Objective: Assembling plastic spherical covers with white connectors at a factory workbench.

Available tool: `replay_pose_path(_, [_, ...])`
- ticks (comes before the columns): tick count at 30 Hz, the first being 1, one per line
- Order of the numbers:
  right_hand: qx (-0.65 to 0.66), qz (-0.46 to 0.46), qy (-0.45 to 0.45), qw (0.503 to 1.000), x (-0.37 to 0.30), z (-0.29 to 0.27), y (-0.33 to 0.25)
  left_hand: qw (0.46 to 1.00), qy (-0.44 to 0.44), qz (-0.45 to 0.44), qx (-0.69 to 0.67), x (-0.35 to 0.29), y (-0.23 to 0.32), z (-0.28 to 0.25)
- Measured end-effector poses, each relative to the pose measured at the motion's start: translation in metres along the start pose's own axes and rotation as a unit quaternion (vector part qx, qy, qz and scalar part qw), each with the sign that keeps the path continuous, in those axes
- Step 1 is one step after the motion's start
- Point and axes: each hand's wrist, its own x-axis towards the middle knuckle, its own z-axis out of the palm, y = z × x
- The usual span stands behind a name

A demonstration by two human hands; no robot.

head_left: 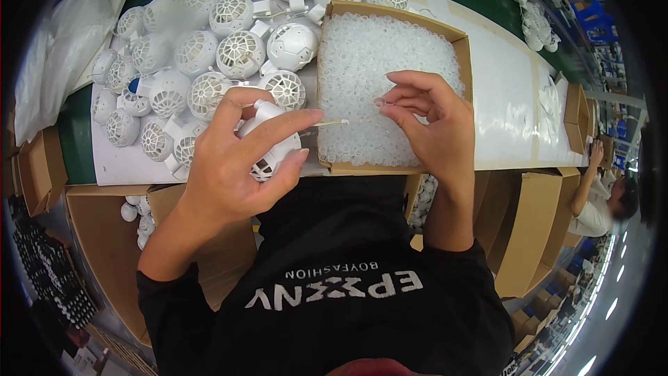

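My left hand [240, 157] is closed round a white round plastic housing [273, 147] with a slotted, web-like face. From it a thin pale wire [332, 122] with a small white connector at its tip sticks out to the right, past my index finger. My right hand [435, 115] pinches a small clear ring [380, 102] between thumb and fingertips, above an open cardboard box [465, 63]. Countless clear plastic rings [376, 56] like it fill that box. The ring and the connector are apart from each other.
Many white housings [240, 53] crowd the table to the left and back. Clear plastic bags [59, 56] hang at far left. Open cardboard boxes [532, 226] stand below the table's front edge. At far right another person [598, 195] sits by a small carton [576, 118].
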Motion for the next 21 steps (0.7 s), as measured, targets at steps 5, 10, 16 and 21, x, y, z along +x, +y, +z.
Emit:
replay_pose_path(5, [-0.032, -0.07, -0.013, 0.997, -0.002, -0.001, -0.011, 1.0, 0.002, 0.001, 0.009, -0.002, 0.003, 0.002])
replay_pose_path(10, [0.169, -0.133, -0.002, 0.976, -0.01, 0.02, -0.026, 0.999, -0.01, 0.003, 0.041, -0.001, 0.007, 0.004])
replay_pose_path(16, [0.104, -0.188, -0.023, 0.976, -0.009, 0.032, -0.027, 0.998, -0.001, 0.003, 0.056, -0.002, 0.004, 0.005])
replay_pose_path(21, [0.135, -0.171, 0.024, 0.976, -0.011, 0.039, -0.027, 0.999, -0.002, 0.005, 0.052, -0.001, 0.004, 0.002])
